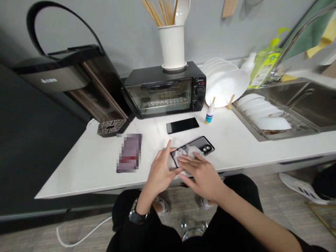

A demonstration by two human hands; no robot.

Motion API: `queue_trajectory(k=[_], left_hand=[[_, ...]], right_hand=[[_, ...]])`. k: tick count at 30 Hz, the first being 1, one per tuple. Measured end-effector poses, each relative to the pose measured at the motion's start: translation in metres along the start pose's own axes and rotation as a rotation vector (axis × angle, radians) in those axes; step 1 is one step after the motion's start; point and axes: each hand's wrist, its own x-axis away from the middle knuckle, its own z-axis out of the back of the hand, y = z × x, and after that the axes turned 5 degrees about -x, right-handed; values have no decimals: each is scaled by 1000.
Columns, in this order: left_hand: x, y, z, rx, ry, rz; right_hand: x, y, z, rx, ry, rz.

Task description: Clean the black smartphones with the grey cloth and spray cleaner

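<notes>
A phone case point(202, 142) with a black rim and camera cutouts lies slanted near the counter's front edge. My left hand point(163, 168) steadies its left end, the index finger raised and the thumb by the lower edge. With its fingers pressed down, my right hand point(201, 173) holds a crumpled white tissue point(188, 151) against the case, covering part of it. Just behind lies a black phone point(183, 125), screen up. A small spray bottle point(209, 113) with a blue and yellow label stands to the right of that phone.
On the white counter point(86, 171) lies a pixelated purple item point(129, 154). Behind stand a water dispenser point(89, 87) and a toaster oven point(162, 96) bearing a chopstick holder point(172, 47). To the right are racked plates point(228, 87), a soap bottle point(265, 64) and a sink point(309, 105) with bowls point(271, 122).
</notes>
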Motion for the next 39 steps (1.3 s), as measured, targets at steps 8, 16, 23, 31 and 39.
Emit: queue_trajectory(k=[8, 16, 23, 31, 39], left_hand=[[-4, 8, -5, -70, 35, -43], [-3, 7, -6, -73, 67, -13], [-6, 10, -9, -115, 70, -24], [-4, 8, -7, -92, 50, -27], [-6, 8, -8, -100, 48, -29]], right_hand=[[-12, 28, 1, 213, 171, -177], [9, 24, 16, 33, -3, -35], [-12, 30, 4, 169, 108, -137], [5, 40, 17, 32, 28, -60], [-13, 1, -13, 54, 62, -87]])
